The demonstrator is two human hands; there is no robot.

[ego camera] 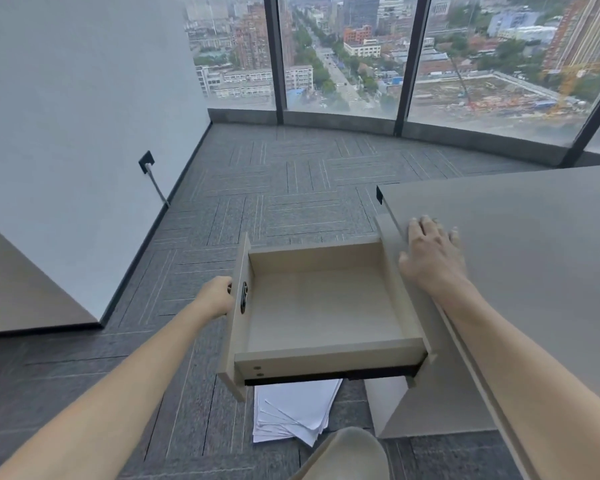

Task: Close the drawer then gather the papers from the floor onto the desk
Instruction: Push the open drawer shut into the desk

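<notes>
The beige drawer (323,306) stands pulled far out of the desk side, and nothing lies inside it. My left hand (217,296) is on the outer face of the drawer front, fingers curled at its dark handle (244,297). Flat on the grey desk top (534,244), near its left edge, rests my right hand (430,254) with fingers spread and nothing in it. A loose stack of white papers (293,414) lies on the carpet below the drawer, partly hidden by it.
My knee (347,455) shows at the bottom edge, right beside the papers. Grey patterned carpet (291,188) runs to tall windows at the back. A white wall with a socket and cable (149,171) stands left, and another desk corner (21,289) lies at far left.
</notes>
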